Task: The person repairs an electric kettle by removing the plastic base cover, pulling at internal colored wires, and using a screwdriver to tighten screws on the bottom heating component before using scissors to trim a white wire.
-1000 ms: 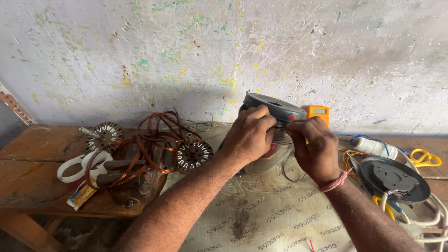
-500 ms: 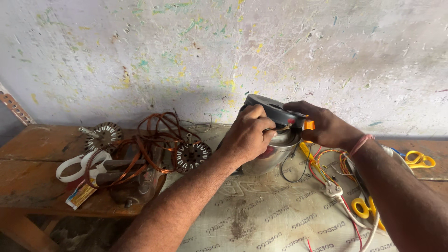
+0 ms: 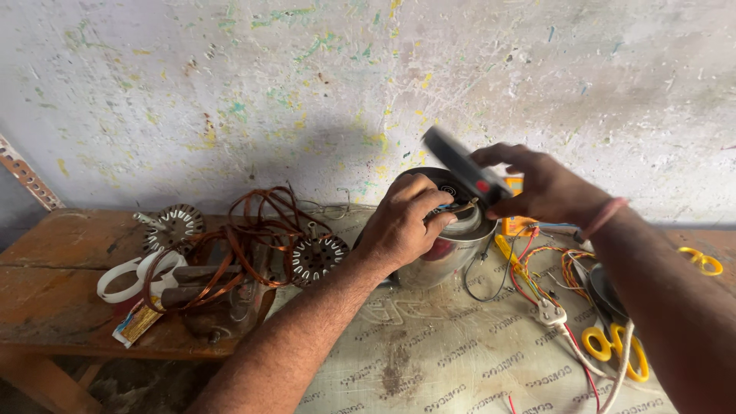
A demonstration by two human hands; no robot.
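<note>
near, yellow scissors (image 3: 611, 349) on printed sheet (image 3: 429, 360). mid-bench, left hand (image 3: 402, 222) clamped on silver motor housing (image 3: 448, 249) (beside copper wire coil (image 3: 238, 245)). beyond, right hand (image 3: 548, 188) gripping dark flat cover (image 3: 460, 165), tilted above housing.

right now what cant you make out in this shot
- Dark cover in the right hand: motion-blurred, head view.
- Silver motor housing: the left hand hides its near side.
- Yellow-handled scissors: partly hidden by the right forearm.
- Small orange device by the wall: mostly behind the right hand.
</note>
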